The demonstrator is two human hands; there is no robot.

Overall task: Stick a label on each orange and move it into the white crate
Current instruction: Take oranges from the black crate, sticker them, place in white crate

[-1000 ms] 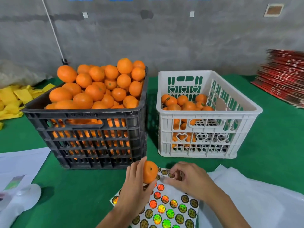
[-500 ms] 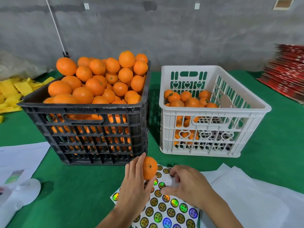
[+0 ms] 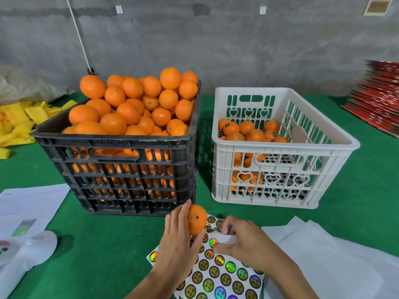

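My left hand [image 3: 179, 244] grips one orange [image 3: 197, 219] just above the label sheet [image 3: 218, 275], stem end facing me. The sheet lies on the green table near me and carries several round holographic labels. My right hand [image 3: 248, 240] rests on the sheet beside the orange, fingers curled, its fingertips pinching a label at the edge of a bare white strip. The white crate [image 3: 280, 147] stands at the back right with several labelled oranges [image 3: 254, 132] inside. The black crate [image 3: 112, 139] to its left is heaped with oranges.
White paper sheets [image 3: 334, 266] lie to the right of the labels. More papers [image 3: 28, 203] and a white round object [image 3: 41, 244] are at the left. Yellow wrappers [image 3: 17, 119] sit at the far left, and a red stack [image 3: 380, 98] at the far right.
My right hand has slid a little down the sheet, from its top rows to the white strip. My left hand still holds the orange in the same place.
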